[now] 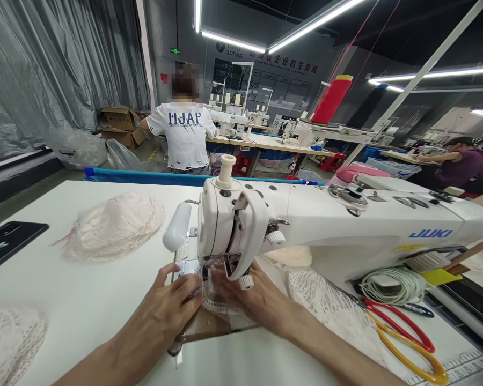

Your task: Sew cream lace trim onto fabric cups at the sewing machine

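- White lace trim lies flat under the needle area of the sewing machine, at the near edge of the bench.
- The left hand rests palm down on the bench, its fingertips pressing the left end of the trim; its grip is flat and spread, not closed around anything.
- The right hand lies on the right side of the trim, just below the machine head. Its fingers press the lace down; whether they pinch the cloth cannot be told, since the machine head hides the tips.
- Both hands sit close together, either side of the presser foot.
- A pale pink heap of lace pieces sits on the bench to the left, well apart from the hands.
- Another bit of white lace shows at the lower left corner.
- A dark phone lies at the left edge.
- More lace fabric trails from beneath the machine arm beside the right forearm.
- Scissors with red and yellow handles lie to the right, near a coil of pale cord.
- A red thread cone stands behind the machine.
- A person in a white printed shirt stands at a further bench, back turned.
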A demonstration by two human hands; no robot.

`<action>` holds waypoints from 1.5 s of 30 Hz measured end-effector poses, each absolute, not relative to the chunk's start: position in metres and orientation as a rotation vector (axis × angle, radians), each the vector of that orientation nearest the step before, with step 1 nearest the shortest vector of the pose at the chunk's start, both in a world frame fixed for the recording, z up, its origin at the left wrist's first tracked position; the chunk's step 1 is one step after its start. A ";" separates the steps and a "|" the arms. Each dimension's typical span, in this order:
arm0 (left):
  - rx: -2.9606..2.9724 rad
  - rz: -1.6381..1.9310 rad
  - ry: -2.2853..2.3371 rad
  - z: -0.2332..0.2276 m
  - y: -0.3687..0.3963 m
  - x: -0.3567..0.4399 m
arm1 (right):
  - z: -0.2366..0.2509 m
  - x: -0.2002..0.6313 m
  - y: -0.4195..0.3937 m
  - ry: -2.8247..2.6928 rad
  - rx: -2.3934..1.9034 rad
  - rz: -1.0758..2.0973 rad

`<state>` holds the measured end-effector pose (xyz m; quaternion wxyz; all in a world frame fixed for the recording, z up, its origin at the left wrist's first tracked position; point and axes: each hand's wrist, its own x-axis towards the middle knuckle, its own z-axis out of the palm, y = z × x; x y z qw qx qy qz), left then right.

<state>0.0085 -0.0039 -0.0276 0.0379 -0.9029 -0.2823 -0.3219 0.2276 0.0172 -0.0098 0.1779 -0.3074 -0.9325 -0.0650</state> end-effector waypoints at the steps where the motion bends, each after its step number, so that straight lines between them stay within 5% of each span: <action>1: -2.780 -0.999 -0.871 -0.027 -0.005 0.009 | -0.008 0.227 0.011 -2.642 -0.860 -0.118; 5: -2.839 -0.975 -0.915 -0.029 -0.006 0.011 | -0.011 0.224 -0.010 -2.636 -0.783 0.076; 22: -2.840 -1.047 -0.889 -0.034 -0.008 0.007 | -0.022 0.219 -0.019 -2.539 -0.804 -0.147; 45: -2.844 -1.106 -0.935 -0.034 -0.009 0.010 | -0.020 0.217 -0.022 -2.623 -0.773 -0.066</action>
